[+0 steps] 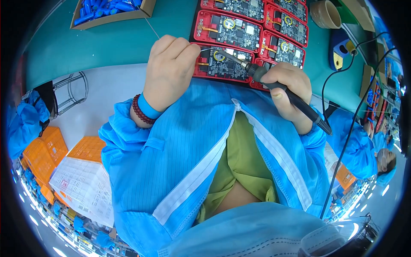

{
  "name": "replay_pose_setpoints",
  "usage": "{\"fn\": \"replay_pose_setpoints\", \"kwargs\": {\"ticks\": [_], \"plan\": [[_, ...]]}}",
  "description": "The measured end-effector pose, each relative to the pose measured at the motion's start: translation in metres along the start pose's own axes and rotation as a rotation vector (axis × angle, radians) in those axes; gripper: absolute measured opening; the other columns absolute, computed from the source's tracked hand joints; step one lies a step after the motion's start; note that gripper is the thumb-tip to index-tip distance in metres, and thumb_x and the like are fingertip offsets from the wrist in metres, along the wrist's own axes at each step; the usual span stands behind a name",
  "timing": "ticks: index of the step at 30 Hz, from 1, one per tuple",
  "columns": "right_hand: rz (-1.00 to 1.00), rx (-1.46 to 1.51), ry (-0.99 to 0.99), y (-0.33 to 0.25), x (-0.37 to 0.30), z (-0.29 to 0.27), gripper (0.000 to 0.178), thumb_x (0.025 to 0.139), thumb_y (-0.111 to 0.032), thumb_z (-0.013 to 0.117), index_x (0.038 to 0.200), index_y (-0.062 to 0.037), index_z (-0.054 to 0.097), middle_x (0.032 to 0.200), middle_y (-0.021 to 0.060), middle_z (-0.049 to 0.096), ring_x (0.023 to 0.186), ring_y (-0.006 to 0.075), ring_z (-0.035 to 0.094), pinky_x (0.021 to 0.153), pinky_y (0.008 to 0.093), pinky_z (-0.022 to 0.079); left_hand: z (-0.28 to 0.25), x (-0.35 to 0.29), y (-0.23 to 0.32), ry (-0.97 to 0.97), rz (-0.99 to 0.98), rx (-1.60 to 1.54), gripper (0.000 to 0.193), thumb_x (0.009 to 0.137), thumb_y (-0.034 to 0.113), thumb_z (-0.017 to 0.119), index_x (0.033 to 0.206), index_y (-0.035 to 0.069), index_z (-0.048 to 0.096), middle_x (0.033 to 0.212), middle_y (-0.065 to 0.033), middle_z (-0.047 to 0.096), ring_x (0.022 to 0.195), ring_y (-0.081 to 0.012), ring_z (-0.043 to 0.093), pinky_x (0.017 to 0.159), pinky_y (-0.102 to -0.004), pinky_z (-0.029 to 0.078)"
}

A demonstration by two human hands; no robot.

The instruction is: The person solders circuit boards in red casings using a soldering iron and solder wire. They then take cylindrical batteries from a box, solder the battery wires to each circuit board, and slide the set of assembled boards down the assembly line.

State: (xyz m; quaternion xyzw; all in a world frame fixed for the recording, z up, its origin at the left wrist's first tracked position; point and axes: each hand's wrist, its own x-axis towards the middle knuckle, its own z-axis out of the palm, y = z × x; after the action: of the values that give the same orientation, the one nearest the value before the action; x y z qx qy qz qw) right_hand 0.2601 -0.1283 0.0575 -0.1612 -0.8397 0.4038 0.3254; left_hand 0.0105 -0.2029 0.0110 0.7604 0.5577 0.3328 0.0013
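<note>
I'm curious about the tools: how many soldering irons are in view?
1: the soldering iron is in the right hand, its tip over a circuit board. Others may be hidden.

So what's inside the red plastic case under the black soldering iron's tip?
A dark circuit board with a round yellow-ringed part and an orange ribbon. The iron covers some; anything beneath the board is hidden.

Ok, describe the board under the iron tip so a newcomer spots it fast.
On the green table, find the red housings set in columns. Take the left column's housing nearest the wearer's blue jacket; the dark circuit board lies inside. Unlike its neighbours, it has the tip of the soldering iron over it and the left hand beside its left end.
</note>
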Motion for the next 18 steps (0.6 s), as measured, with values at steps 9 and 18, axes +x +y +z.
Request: {"fn": "replay_pose_setpoints", "kwargs": {"ticks": [9,18], "plan": [[0.011,-0.035,-0.025,0.0062,0.0016,0.0064,0.018,0.083,-0.019,0.064,0.091,-0.0029,0.06,0.076,0.011,0.063,0.063,0.0255,0.062,0.055,0.033,0.049,0.0006,0.0006,-0.0002,-0.015,0.021,0.016,0.017,0.066,0.001,0.064,0.081,0.005,0.059,0.077,-0.0046,0.053,0.074,-0.0229,0.051,0.067,-0.0344,0.043],[0.012,-0.048,-0.022,0.0085,0.0023,0.008,0.02,0.085,-0.022,0.063,0.091,-0.0028,0.06,0.076,0.0109,0.063,0.063,0.0257,0.062,0.056,0.0334,0.049,0.0016,0.0034,-0.0015,-0.034,0.035,0.022,0.018,0.064,0.001,0.063,0.08,0.005,0.058,0.076,-0.0047,0.052,0.075,-0.0228,0.051,0.067,-0.0345,0.043]]}}
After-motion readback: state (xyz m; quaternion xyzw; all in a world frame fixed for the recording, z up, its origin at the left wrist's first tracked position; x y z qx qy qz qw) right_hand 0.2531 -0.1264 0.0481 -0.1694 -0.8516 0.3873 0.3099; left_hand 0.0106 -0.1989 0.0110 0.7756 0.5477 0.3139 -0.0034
